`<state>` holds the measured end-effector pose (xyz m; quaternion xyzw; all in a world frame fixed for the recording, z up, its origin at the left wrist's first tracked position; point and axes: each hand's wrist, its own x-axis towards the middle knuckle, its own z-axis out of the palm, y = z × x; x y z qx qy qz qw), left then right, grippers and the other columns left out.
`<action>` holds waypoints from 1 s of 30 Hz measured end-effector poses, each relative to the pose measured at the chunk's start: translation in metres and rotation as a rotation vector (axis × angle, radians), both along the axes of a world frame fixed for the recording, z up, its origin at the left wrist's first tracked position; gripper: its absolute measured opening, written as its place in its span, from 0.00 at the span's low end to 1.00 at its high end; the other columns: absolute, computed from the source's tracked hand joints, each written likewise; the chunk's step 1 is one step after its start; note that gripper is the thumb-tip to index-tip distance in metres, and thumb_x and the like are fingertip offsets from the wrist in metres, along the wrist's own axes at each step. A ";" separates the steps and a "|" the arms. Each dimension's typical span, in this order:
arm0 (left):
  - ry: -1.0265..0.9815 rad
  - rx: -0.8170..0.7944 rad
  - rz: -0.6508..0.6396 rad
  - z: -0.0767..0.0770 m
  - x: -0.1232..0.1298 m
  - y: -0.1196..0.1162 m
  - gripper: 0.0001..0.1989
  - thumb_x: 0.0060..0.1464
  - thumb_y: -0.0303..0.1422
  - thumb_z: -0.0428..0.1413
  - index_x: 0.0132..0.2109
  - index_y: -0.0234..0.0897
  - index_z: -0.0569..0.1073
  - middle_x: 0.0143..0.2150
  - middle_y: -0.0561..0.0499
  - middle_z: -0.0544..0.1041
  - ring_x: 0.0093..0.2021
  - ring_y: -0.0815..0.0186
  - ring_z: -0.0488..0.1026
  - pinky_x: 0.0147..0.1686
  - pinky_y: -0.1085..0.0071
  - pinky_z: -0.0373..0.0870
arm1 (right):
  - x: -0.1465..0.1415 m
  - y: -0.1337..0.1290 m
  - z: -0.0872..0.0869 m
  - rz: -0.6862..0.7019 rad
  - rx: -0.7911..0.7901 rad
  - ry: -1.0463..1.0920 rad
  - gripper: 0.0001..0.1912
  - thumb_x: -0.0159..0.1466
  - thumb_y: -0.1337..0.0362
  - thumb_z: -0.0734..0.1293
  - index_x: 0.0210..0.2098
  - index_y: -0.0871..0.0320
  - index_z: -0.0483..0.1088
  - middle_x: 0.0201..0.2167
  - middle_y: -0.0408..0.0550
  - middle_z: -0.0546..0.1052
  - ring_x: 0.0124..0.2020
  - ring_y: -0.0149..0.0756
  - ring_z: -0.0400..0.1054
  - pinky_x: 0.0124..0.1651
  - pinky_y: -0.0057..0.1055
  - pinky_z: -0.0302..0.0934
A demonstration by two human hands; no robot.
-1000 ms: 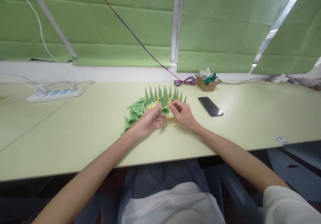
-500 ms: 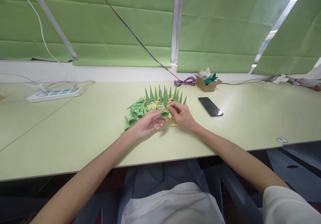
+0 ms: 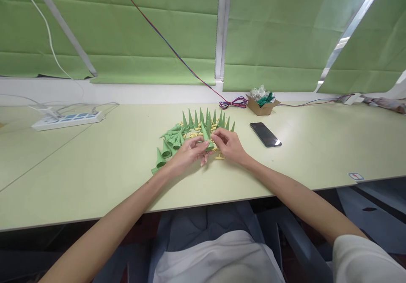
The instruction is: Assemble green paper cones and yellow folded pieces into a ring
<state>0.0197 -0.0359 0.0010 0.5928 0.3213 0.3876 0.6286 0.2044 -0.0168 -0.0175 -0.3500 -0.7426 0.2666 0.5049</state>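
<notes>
My left hand (image 3: 187,156) is closed on a hollow green plastic spike (image 3: 206,135), gripping it near its wide base with the pointed end up and tilted left. Close against the spike's right side, my right hand (image 3: 230,145) is pinched. Whatever lies between its fingertips is too small to make out. Behind the hands, several green spikes (image 3: 190,120) stand upright in a curved row. More spikes (image 3: 166,149) lie or lean in a heap to the left. Small yellow plastic pieces (image 3: 219,157) are scattered among them, partly hidden by my hands.
To the right lies a black phone (image 3: 265,135). Behind it stands a small cardboard box (image 3: 260,108) with clear and green plastic wrapping, beside a coiled red-blue cable (image 3: 234,103). A white power strip (image 3: 68,120) sits at far left. The table edge (image 3: 203,206) runs before my lap.
The spike in my left hand has turned: its open base faced me before, and now its side shows with the tip leaning up and left. My right hand stays pinched beside it.
</notes>
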 end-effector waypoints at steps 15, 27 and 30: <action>0.396 0.500 0.233 -0.007 0.003 -0.003 0.13 0.59 0.41 0.57 0.34 0.41 0.62 0.20 0.57 0.68 0.18 0.68 0.66 0.21 0.70 0.62 | -0.002 0.003 0.000 0.041 -0.120 0.096 0.21 0.65 0.46 0.64 0.28 0.56 0.64 0.20 0.39 0.61 0.22 0.27 0.52 0.25 0.28 0.47; 0.559 0.935 0.319 -0.023 -0.005 0.012 0.07 0.63 0.34 0.54 0.46 0.37 0.71 0.39 0.47 0.74 0.32 0.67 0.71 0.29 0.72 0.67 | -0.005 0.010 -0.006 0.095 -0.202 0.185 0.23 0.64 0.43 0.66 0.27 0.57 0.65 0.17 0.37 0.59 0.19 0.26 0.51 0.22 0.27 0.46; 0.536 0.818 0.336 -0.018 -0.002 0.008 0.11 0.62 0.36 0.55 0.49 0.37 0.70 0.43 0.46 0.75 0.31 0.68 0.73 0.28 0.73 0.69 | -0.005 0.010 -0.005 0.080 -0.204 0.211 0.24 0.62 0.42 0.66 0.27 0.58 0.65 0.16 0.37 0.60 0.19 0.26 0.52 0.22 0.27 0.47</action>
